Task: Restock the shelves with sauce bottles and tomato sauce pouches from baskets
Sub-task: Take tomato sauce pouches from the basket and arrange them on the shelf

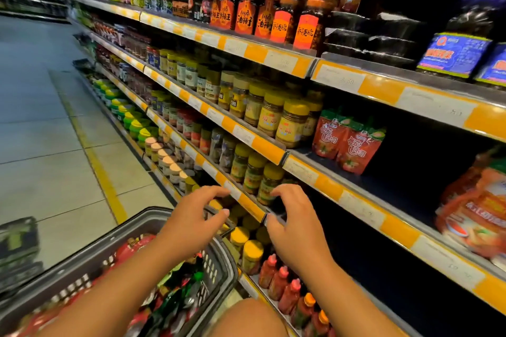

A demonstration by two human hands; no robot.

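Both our forearms reach up from the bottom of the frame, and both hands are released. Our left hand [195, 216] and right hand [294, 223] hover with fingers loosely spread, grasping nothing, at lower centre.

Below the left hand, at lower left, sits the grey basket [219, 257], packed with red pouches and bottles too blurred to sort. We judge ourselves between items: one placed or none yet picked. The next move calls for dipping into the basket, then lifting stock to the bare shelf [364, 194] at right.

Two tomato sauce pouches [349, 142] stand upright at centre right on that shelf, long axis vertical, printed faces toward the aisle. Red sauce bottles [284, 287] at lower centre stand upright too, caps pointing up.
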